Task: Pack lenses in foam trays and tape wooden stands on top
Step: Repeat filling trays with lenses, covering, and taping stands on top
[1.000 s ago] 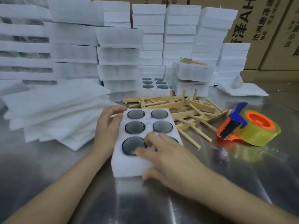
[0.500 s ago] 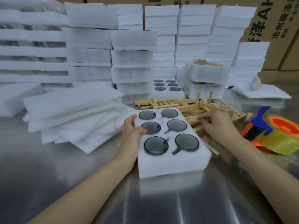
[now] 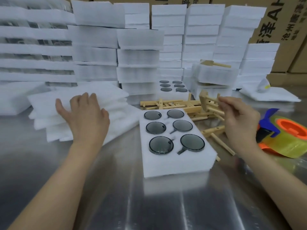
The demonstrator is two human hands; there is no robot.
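Note:
A white foam tray [image 3: 176, 165] lies on the metal table, its six round pockets each filled with a dark lens [image 3: 160, 145]. To its left, my left hand [image 3: 83, 117] rests flat with spread fingers on a pile of thin white foam sheets [image 3: 99, 95]. My right hand [image 3: 239, 120] is raised to the tray's right and pinches a wooden stand [image 3: 209, 103], lifted above the heap of wooden stands [image 3: 176, 105] behind the tray.
An orange and blue tape dispenser [image 3: 285, 136] with a yellowish roll sits at the right. Tall stacks of foam trays [image 3: 137, 52] line the back, one open lens-filled tray [image 3: 172, 87] among them. Cardboard boxes [image 3: 279, 19] stand behind. A few loose stands lie by the tray's right edge.
My left hand left the tray's edge and went left onto the foam sheets. My right hand lifted a wooden stand out of the heap.

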